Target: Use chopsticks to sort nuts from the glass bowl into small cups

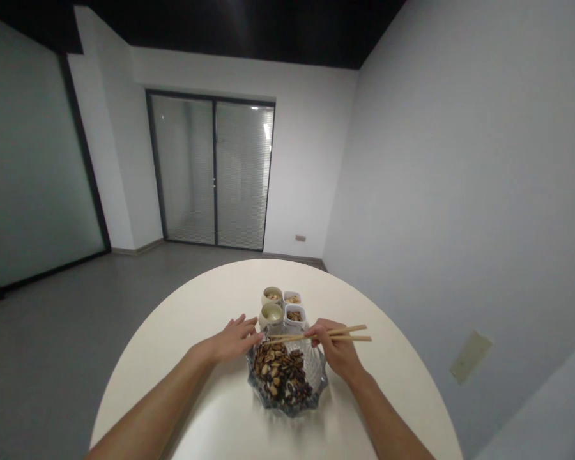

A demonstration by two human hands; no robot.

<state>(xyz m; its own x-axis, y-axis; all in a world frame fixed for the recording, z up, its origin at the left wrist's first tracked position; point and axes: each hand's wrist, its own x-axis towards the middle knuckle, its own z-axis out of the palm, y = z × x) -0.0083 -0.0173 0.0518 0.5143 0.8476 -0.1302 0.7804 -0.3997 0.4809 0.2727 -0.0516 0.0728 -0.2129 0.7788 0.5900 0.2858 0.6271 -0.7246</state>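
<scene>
My right hand (334, 350) is closed around a pair of wooden chopsticks (349, 334), whose tips reach left over the far side of a glass bowl (316, 370). Nuts and seeds (278, 372) fill much of that bowl, while its right part shows bare patterned glass. My left hand (236, 337) has its fingers stretched out at the bowl's left far rim, holding nothing. Just beyond the bowl stand two cream cups: the near cup (271, 315) looks bare inside, and the far cup (272, 295) holds some pale pieces. I cannot tell whether the chopstick tips grip anything.
Right of the cups are two small white dishes, the near dish (295, 315) with brown pieces and the far dish (292, 298) with pale ones. All stand on a round white table (182, 332). A white wall (460, 191) rises on the right.
</scene>
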